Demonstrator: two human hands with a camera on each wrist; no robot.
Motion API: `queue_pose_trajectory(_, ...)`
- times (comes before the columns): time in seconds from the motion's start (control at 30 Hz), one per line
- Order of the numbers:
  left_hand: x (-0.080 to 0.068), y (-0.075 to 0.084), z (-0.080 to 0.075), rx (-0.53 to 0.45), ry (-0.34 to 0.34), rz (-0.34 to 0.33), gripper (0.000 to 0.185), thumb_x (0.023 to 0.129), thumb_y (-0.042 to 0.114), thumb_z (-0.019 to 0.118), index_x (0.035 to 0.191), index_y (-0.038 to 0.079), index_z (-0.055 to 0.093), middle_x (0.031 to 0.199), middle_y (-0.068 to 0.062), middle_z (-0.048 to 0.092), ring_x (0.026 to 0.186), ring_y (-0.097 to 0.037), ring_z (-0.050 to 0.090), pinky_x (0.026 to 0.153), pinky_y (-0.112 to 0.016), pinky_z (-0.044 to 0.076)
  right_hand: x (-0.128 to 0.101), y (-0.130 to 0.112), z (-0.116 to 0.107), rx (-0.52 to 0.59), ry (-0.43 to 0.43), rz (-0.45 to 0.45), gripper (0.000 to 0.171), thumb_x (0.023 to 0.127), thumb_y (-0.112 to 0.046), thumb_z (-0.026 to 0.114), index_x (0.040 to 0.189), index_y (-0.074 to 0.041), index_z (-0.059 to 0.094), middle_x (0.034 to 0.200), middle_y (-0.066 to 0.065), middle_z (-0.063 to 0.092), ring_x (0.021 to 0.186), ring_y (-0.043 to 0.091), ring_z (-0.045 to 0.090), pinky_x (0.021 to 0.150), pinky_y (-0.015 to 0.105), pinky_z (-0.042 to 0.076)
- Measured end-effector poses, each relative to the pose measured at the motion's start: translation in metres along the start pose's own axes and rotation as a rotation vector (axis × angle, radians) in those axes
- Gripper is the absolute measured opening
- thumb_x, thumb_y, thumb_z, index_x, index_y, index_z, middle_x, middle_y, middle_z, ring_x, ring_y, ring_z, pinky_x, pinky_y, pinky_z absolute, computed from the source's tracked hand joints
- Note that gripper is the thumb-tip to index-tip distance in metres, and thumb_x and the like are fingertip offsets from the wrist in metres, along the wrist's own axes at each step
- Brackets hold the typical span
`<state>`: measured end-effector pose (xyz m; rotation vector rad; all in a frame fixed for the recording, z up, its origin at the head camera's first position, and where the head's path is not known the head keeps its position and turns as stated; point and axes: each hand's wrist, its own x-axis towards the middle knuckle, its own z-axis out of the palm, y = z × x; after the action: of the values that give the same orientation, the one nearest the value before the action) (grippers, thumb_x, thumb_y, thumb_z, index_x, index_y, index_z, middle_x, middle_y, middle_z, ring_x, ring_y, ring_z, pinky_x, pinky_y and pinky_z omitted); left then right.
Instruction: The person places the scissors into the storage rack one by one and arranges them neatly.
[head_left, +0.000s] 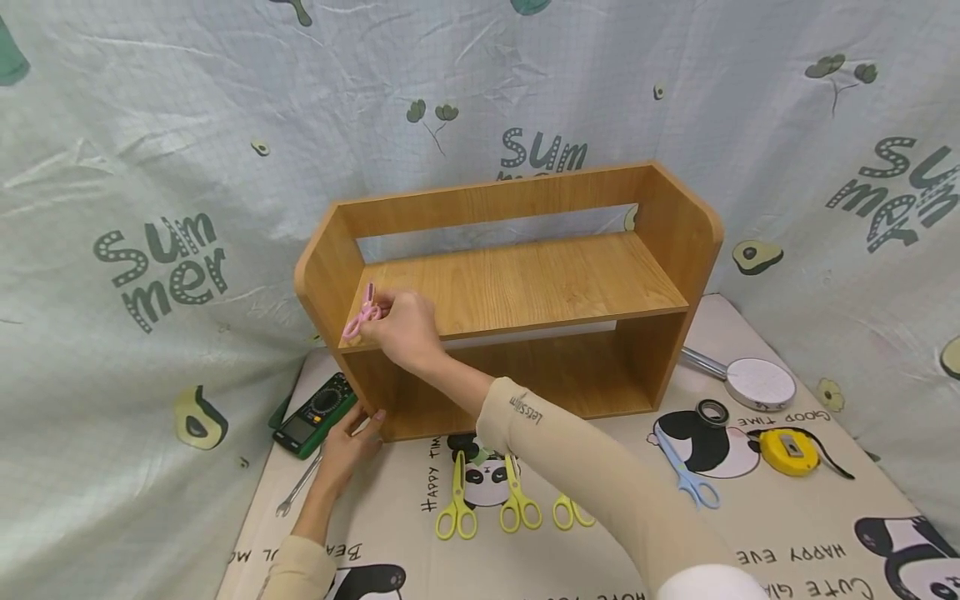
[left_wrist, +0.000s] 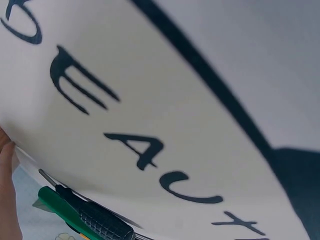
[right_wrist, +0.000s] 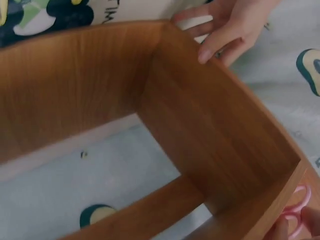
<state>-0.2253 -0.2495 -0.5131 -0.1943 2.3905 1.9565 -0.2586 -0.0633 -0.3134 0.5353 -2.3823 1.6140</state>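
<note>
At the left end of a wooden two-tier shelf point(head_left: 517, 279), my right hand point(head_left: 405, 329) pinches pink scissors point(head_left: 364, 313) by the handles, close over the upper board. Their blades point toward the back. The right wrist view shows the pink handle loops point(right_wrist: 298, 197) beside the fingers, at its lower right corner. My left hand point(head_left: 352, 450) holds the lower front corner of the shelf's left side panel point(right_wrist: 215, 110). Its thumb lies at the panel's front edge, with the other fingers partly hidden behind the panel.
Left of the shelf lie a green multimeter point(head_left: 318, 414) and a wrench point(head_left: 298, 483). Several yellow-handled scissors point(head_left: 456, 508) lie in front. To the right are blue scissors point(head_left: 686, 471), black tape point(head_left: 712, 412), a yellow tape measure point(head_left: 789, 452) and a round white-faced tool with a handle point(head_left: 761, 383).
</note>
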Motion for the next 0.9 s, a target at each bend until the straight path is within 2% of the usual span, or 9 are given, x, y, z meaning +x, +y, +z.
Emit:
queue_pose_trajectory(0.1,0.000,0.000,0.000,0.000,0.000,0.005,0.075,0.104,0.032,0.066,0.165,0.011,0.028,0.167,-0.025,0.031,0.150,-0.046,0.039,0.112,-0.057,0.051,0.008,-0.002,0.000,-0.063,-0.053,0.022,0.015,0.089,-0.004,0.075,0.103,0.002,0.075,0.084,0.006,0.068,0.062,0.004,0.049,0.049,0.010,0.036)
queue_pose_trajectory(0.2,0.000,0.000,0.000,0.008,0.002,0.007,0.076,0.104,0.033,0.067,0.165,0.011,0.028,0.167,-0.024,0.032,0.150,-0.045,0.039,0.112,-0.057,0.052,0.015,-0.006,0.000,-0.147,-0.101,0.051,0.007,0.086,-0.005,0.077,0.090,-0.002,0.072,0.072,0.000,0.059,0.061,0.006,0.046,0.047,0.012,0.033)
queue_pose_trajectory(0.33,-0.001,0.000,0.000,0.023,0.000,0.012,0.076,0.104,0.034,0.066,0.165,0.011,0.028,0.168,-0.023,0.031,0.150,-0.046,0.039,0.111,-0.057,0.052,0.024,-0.012,-0.004,-0.234,-0.170,0.103,0.014,0.086,-0.005,0.080,0.080,-0.007,0.067,0.063,-0.005,0.049,0.057,0.008,0.043,0.043,0.015,0.031)
queue_pose_trajectory(0.43,-0.002,0.001,0.000,0.029,0.001,0.022,0.074,0.105,0.032,0.065,0.165,0.011,0.028,0.168,-0.024,0.031,0.150,-0.047,0.039,0.111,-0.057,0.052,0.028,-0.017,-0.007,-0.311,-0.212,0.091,0.022,0.087,-0.007,0.080,0.072,-0.009,0.064,0.056,-0.006,0.046,0.054,0.008,0.040,0.044,0.016,0.031)
queue_pose_trajectory(0.53,-0.002,0.001,0.000,0.030,0.005,0.026,0.072,0.106,0.028,0.064,0.165,0.010,0.028,0.168,-0.024,0.031,0.150,-0.048,0.039,0.110,-0.057,0.053,0.030,-0.021,-0.009,-0.387,-0.234,0.047,0.030,0.090,-0.009,0.077,0.065,-0.012,0.060,0.056,-0.007,0.046,0.056,0.008,0.041,0.049,0.015,0.032)
queue_pose_trajectory(0.63,-0.001,0.000,-0.001,0.030,-0.002,0.021,0.072,0.106,0.028,0.063,0.166,0.010,0.026,0.168,-0.024,0.030,0.150,-0.047,0.039,0.110,-0.056,0.053,0.032,-0.022,-0.010,-0.447,-0.237,0.044,0.033,0.091,-0.009,0.074,0.064,-0.014,0.055,0.062,-0.005,0.046,0.061,0.009,0.044,0.052,0.015,0.033)
queue_pose_trajectory(0.8,0.000,-0.002,-0.002,0.038,-0.013,0.008,0.077,0.104,0.037,0.065,0.166,0.013,0.025,0.169,-0.022,0.029,0.149,-0.045,0.041,0.110,-0.053,0.054,0.034,-0.023,-0.008,-0.476,-0.241,0.076,0.037,0.095,-0.012,0.070,0.063,-0.015,0.052,0.067,-0.003,0.048,0.065,0.010,0.046,0.048,0.016,0.034)
queue_pose_trajectory(0.9,-0.001,-0.002,-0.003,0.047,-0.013,0.006,0.079,0.103,0.041,0.065,0.166,0.014,0.026,0.170,-0.020,0.029,0.150,-0.044,0.041,0.111,-0.052,0.054,0.034,-0.024,-0.008,-0.479,-0.246,0.075,0.037,0.093,-0.010,0.071,0.062,-0.015,0.052,0.068,-0.003,0.048,0.065,0.010,0.046,0.048,0.015,0.033)
